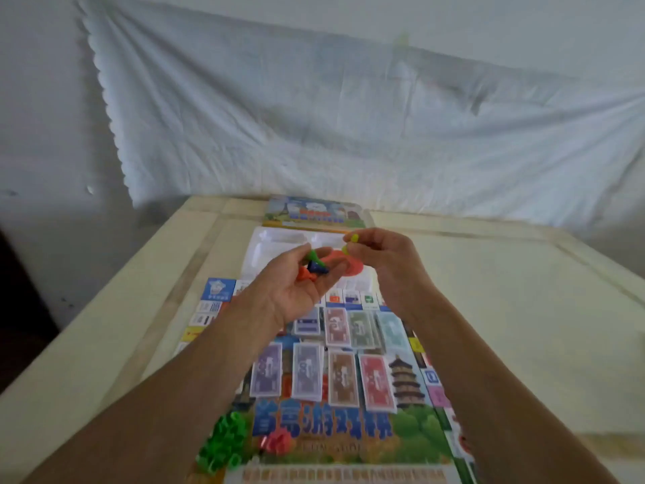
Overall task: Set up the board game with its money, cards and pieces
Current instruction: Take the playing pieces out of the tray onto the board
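Risk here is that the small pawns (315, 266) slip from the left hand (296, 295), because its palm is turned up and the fingers are only half curled round them; they would fall on the money stacks (340, 377) in the middle of the board (349, 429). The right hand (384, 262) pinches a yellow piece (354, 237) between thumb and fingertips, above the white tray (268, 239) at the board's far edge.

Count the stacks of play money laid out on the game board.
8 stacks of play money: far row, grey-blue, red, green, teal; near row, purple, lilac, brown, red. The left forearm may hide more.
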The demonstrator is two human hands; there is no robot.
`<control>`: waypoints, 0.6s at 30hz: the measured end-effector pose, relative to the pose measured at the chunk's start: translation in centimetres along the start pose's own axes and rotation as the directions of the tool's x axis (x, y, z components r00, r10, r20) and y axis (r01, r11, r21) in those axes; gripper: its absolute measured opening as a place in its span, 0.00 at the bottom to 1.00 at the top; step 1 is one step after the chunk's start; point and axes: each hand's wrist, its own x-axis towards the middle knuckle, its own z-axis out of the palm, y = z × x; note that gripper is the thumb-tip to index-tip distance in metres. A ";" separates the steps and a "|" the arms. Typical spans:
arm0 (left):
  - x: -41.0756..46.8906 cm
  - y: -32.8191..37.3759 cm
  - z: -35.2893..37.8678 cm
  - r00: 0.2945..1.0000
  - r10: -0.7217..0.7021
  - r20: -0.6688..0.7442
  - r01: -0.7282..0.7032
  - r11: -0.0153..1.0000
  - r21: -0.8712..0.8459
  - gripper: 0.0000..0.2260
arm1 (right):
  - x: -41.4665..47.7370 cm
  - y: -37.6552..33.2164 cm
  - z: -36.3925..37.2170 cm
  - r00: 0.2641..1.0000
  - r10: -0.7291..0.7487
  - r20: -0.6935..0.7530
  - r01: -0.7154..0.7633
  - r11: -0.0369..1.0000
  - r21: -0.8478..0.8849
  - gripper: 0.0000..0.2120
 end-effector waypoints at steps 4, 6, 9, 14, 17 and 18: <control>-7.7 -6.4 -0.8 0.994 -0.099 0.038 0.097 0.994 0.047 0.16 | -10.1 -0.6 -1.4 1.000 -0.017 -0.019 0.014 0.989 -0.149 0.05; -10.3 -9.4 -1.7 0.990 -0.139 0.029 0.138 0.989 0.048 0.17 | -14.1 -0.3 -2.5 0.999 0.002 -0.050 -0.012 0.980 -0.199 0.06; -13.5 -13.2 -2.9 0.975 -0.219 0.033 0.216 0.975 0.058 0.16 | -19.5 0.6 -4.6 0.993 0.055 -0.106 -0.077 0.972 -0.220 0.08; -15.5 -16.7 -4.0 0.970 -0.243 0.005 0.243 0.970 0.007 0.13 | -24.4 3.8 -9.3 0.954 0.136 -0.269 -0.215 0.933 -0.290 0.09; -15.7 -18.0 -4.1 0.971 -0.240 0.002 0.240 0.971 -0.022 0.14 | -25.4 6.0 -11.1 0.931 0.156 -0.330 -0.288 0.870 -0.401 0.12; -15.7 -18.3 -4.2 0.971 -0.240 0.004 0.240 0.970 -0.023 0.15 | -25.5 6.8 -11.4 0.929 0.156 -0.336 -0.300 0.848 -0.436 0.12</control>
